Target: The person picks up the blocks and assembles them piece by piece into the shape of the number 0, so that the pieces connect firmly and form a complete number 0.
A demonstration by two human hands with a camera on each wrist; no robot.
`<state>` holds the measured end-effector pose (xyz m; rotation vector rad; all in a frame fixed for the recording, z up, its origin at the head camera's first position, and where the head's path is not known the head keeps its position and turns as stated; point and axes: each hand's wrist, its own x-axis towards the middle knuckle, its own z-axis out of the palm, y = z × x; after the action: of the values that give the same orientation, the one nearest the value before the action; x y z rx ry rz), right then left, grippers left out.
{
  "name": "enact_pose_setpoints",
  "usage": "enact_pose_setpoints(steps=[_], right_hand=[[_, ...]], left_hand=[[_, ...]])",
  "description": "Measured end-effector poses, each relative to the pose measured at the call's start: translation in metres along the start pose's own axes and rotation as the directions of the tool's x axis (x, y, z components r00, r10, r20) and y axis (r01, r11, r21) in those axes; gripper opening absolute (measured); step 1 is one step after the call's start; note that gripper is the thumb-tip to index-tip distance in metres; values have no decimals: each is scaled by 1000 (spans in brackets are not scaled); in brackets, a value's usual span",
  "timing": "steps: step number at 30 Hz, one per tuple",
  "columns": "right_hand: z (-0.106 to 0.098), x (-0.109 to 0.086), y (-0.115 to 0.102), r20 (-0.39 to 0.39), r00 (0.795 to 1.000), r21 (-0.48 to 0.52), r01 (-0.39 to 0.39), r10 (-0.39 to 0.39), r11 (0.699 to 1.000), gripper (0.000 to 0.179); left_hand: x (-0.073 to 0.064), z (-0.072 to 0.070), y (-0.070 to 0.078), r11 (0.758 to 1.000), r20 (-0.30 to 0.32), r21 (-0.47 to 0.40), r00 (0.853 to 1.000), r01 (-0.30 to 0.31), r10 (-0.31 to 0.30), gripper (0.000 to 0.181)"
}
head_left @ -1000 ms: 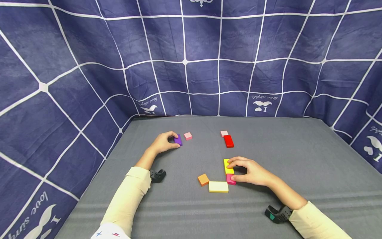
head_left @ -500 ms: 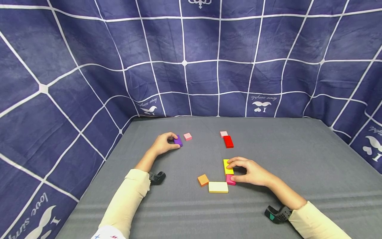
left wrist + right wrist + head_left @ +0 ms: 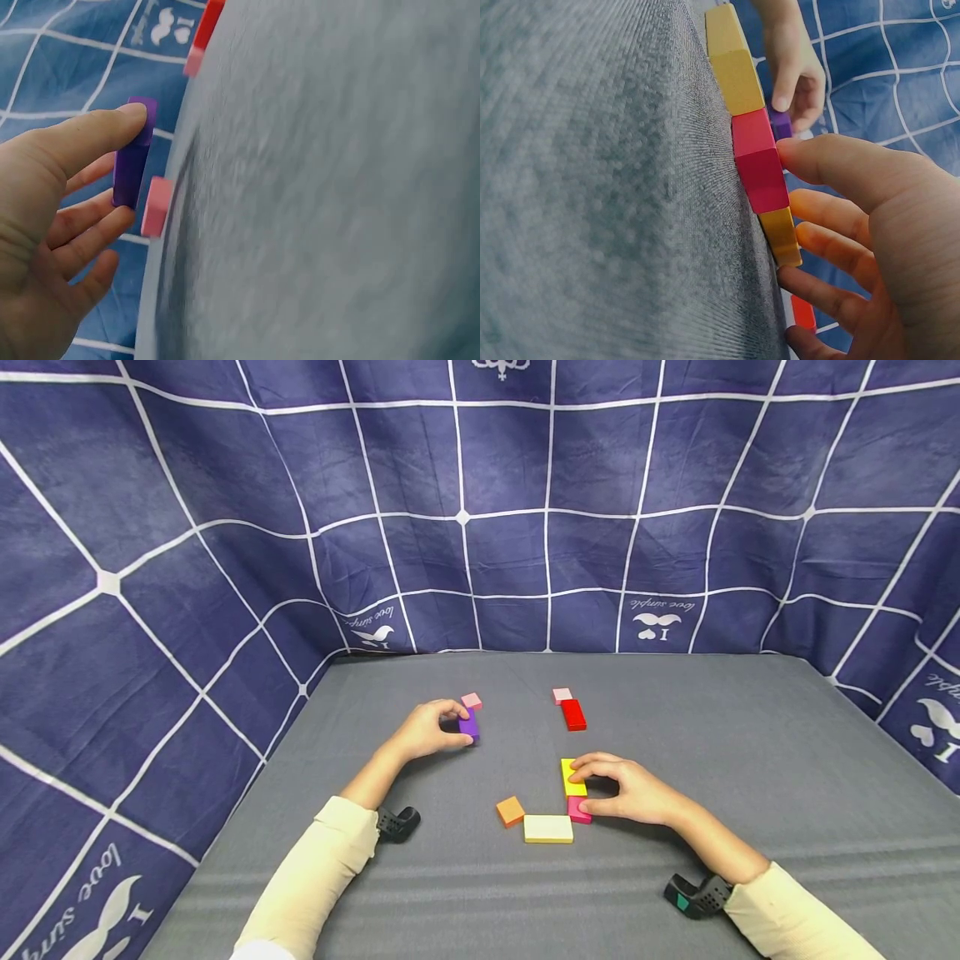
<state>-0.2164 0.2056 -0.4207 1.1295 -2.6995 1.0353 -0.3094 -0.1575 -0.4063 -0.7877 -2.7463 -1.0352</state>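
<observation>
My left hand pinches a purple rectangular block between thumb and fingertips, at the left of the table. In the left wrist view, the thumb lies on one end of the purple block and the fingertips on the other. Close behind it sits a small pink block. My right hand rests its thumb on a magenta block and its fingers over a yellow block. These two blocks touch end to end. Beside the magenta one lies a long cream block, with an orange square block at its left.
Farther back, a red block lies against a small pale pink block. A grey cloth covers the table, and a blue curtain with white lines hangs behind it and along both sides.
My left hand has moved to the right and slightly nearer with the purple block, which is now just in front of the small pink block. My right hand has stayed in place.
</observation>
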Motion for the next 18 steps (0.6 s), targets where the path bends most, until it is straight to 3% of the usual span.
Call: enact_pose_setpoints(steps=[10,18], right_hand=[[-1,0,-2,-17,999,-18,30,-31,999,29],[1,0,0,-33,997,-22,62,-63,998,28]], left_hand=[[-5,13,25,994,39,-13,993,-108,108,35],[-15,24,41,979,64,-25,977,-203,204,34]])
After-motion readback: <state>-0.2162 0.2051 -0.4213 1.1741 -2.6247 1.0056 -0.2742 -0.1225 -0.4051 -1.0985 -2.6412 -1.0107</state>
